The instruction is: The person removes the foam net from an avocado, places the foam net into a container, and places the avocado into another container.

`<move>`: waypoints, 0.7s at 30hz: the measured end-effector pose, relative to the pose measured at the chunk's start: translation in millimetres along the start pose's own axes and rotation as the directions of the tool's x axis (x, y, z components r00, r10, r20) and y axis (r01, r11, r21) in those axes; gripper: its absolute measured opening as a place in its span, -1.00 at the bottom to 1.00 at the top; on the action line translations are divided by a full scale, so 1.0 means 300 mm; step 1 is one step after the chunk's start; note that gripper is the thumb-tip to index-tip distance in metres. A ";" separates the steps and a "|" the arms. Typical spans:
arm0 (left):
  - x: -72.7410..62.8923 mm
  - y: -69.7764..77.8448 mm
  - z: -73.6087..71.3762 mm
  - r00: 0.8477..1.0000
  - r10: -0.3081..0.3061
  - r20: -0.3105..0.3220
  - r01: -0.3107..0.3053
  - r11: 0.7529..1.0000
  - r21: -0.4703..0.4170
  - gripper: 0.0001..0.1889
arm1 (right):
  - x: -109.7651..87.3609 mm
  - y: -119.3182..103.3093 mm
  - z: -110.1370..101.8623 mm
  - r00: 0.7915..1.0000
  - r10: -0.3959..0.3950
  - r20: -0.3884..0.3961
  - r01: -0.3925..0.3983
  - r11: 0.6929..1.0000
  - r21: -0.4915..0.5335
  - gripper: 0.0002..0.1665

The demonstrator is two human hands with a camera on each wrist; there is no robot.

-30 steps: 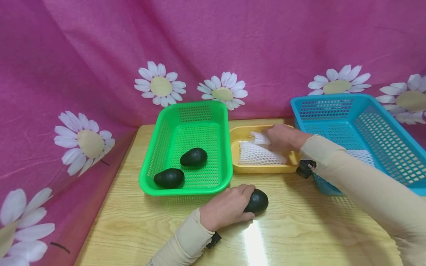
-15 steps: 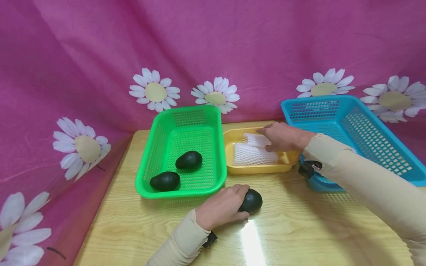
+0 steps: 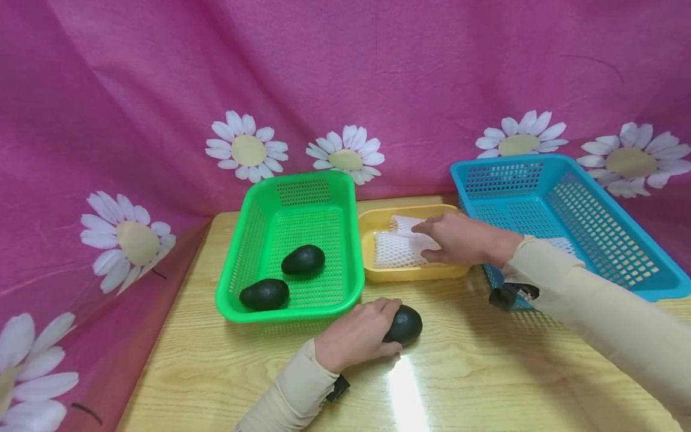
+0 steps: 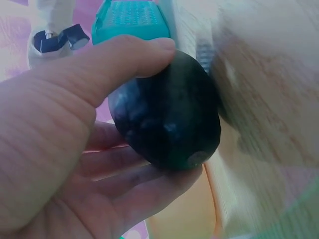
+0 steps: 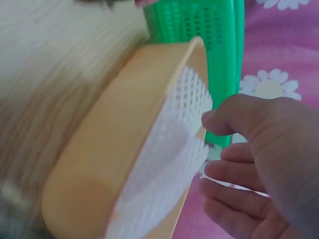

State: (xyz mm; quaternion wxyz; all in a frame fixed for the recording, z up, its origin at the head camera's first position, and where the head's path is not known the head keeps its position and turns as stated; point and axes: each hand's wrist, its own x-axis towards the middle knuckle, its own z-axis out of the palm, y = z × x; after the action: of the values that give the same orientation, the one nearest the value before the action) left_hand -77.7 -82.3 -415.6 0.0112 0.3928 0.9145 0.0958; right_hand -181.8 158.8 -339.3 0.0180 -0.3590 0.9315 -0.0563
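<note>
My left hand point(image 3: 356, 335) grips a dark avocado point(image 3: 406, 326) at the table, in front of the green basket; in the left wrist view the thumb lies over the avocado point(image 4: 167, 114) and the fingers curl beneath it. White foam net sleeves point(image 3: 396, 251) lie in a shallow yellow tray point(image 3: 412, 275). Over the tray's right part is my right hand point(image 3: 459, 237), its fingers loosely bent. In the right wrist view, the thumb and fingers of the right hand point(image 5: 264, 159) stand apart beside the foam nets point(image 5: 167, 159), nothing between them.
A green basket point(image 3: 224, 288) on the left has two more avocados point(image 3: 303, 260) in it. The blue basket point(image 3: 621, 222) at the right contains some white netting point(image 3: 564, 244), partly behind the right forearm. A pink flowered cloth point(image 3: 345, 66) hangs behind the table point(image 3: 459, 372).
My right hand has drawn back slightly toward the near right of the yellow tray, and the foam nets lie flatter. The left hand keeps its grip on the avocado. The head view shifted slightly.
</note>
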 end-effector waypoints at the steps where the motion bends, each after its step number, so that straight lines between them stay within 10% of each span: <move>1: 0.001 -0.001 0.000 1.000 0.000 -0.001 0.000 1.000 0.001 -0.35 | -0.004 -0.007 0.003 1.000 -0.008 -0.009 0.008 1.000 -0.003 -0.42; 21: 0.001 -0.003 0.007 1.000 -0.003 0.003 0.003 1.000 0.005 -0.25 | -0.117 -0.143 0.087 0.997 0.032 -0.076 -0.023 0.994 0.110 -0.50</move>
State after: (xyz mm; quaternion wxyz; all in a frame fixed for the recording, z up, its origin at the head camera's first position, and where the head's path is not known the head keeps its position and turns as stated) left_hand -78.4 -82.3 -417.7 0.0119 0.3916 0.9154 0.0931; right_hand -125.3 148.3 -360.2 0.0022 -0.3421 0.9319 -0.1207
